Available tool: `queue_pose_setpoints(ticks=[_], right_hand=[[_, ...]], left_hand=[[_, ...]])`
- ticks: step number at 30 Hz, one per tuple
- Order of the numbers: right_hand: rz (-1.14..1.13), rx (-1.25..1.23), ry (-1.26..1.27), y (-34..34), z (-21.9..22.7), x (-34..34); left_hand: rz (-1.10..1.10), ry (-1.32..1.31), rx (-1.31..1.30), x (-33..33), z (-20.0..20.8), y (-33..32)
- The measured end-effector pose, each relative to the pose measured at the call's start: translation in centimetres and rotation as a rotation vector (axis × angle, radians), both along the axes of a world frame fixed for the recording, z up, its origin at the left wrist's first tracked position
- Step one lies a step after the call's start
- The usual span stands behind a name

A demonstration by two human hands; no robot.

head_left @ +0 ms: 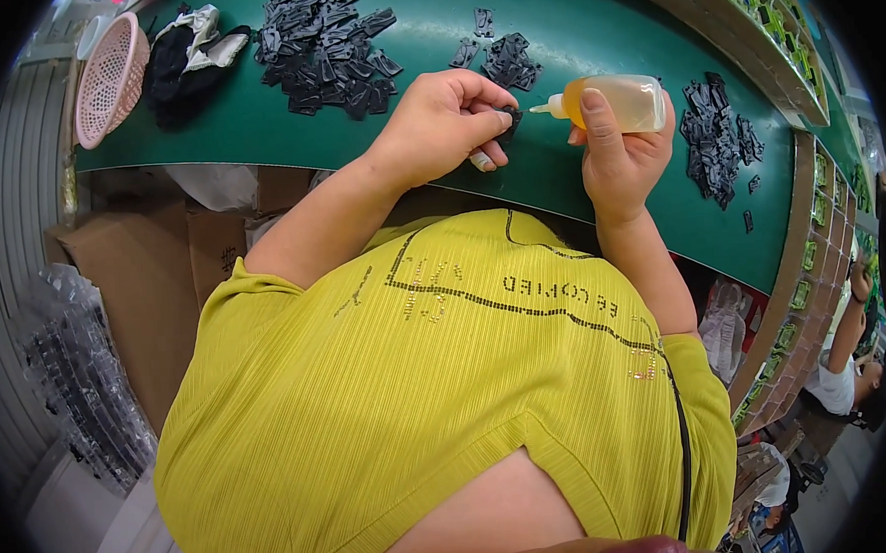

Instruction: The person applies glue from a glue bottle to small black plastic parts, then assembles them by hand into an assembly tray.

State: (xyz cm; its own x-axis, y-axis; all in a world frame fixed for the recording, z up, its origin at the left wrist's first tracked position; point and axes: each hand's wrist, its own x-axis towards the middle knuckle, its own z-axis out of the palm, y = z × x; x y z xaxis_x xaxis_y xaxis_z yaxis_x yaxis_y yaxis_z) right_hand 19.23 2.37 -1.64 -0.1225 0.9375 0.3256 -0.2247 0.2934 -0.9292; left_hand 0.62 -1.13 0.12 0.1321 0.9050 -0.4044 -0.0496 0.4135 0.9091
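My left hand [445, 121] pinches a small black plastic part [508, 119] just above the green table [255, 126]. A small squeeze bottle of yellow liquid [619, 102] lies sideways in my right hand [617, 152], its white nozzle pointing left and almost touching the black part. A big heap of the same black parts [326, 47] lies to the left of my left hand. A smaller heap of black parts [507, 58] lies just beyond it, and a third pile of black parts [716, 137] lies right of the bottle.
A pink mesh basket [110, 79] and a black-and-white cloth [191, 54] sit at the table's left end. Cardboard boxes [143, 282] and a bag of dark parts [88, 385] stand under the table. Green shelving [780, 18] lines the far side. Another person [848, 365] works at the right.
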Motion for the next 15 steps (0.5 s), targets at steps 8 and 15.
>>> queue_pose_setpoints(ticks=[8,15], right_hand=[[-0.061,0.011,0.031,0.28,0.02,0.27],[0.095,-0.085,0.108,-0.05,0.38,0.33]], left_hand=[[0.011,-0.002,0.003,-0.11,-0.08,-0.06],[0.039,-0.041,-0.013,-0.16,-0.15,0.11]])
